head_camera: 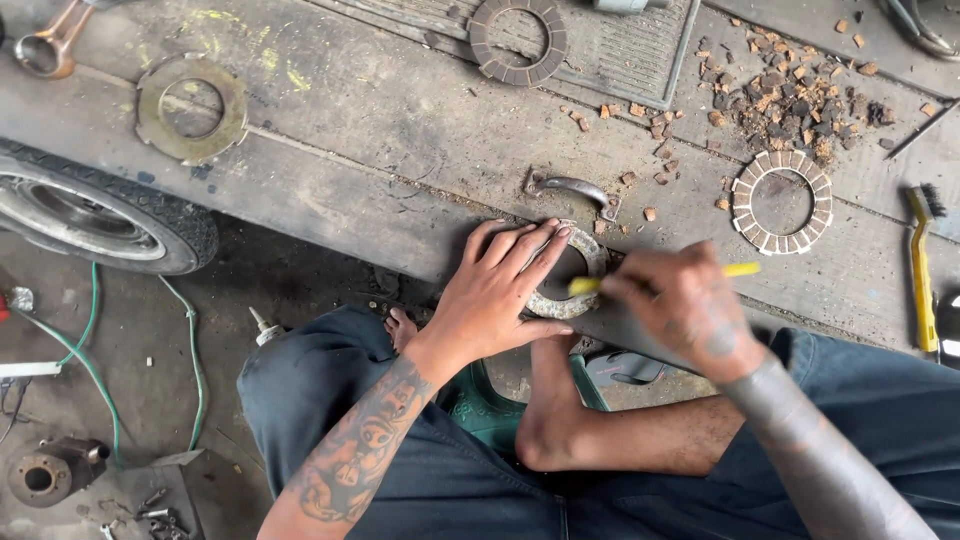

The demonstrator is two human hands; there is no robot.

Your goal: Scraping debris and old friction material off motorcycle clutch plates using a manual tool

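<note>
My left hand (497, 287) presses flat on a bare metal ring plate (590, 262) that lies at the near edge of a worn metal work surface (380, 130). My right hand (680, 300) is blurred and grips a thin yellow-handled tool (740, 270), its tip at the ring's right side. A ring with pale friction pads (781, 202) lies to the right of my hands. A dark padded ring (518, 40) lies at the far middle, and a bare rusty ring (191, 108) lies at the far left.
A heap of brown pad scraps (790, 100) covers the far right. A yellow wire brush (921, 265) lies at the right edge. A metal handle (572, 187) is bolted just beyond the ring. A tyre (110, 215), green hoses (95, 370) and small parts (50, 470) are at the left.
</note>
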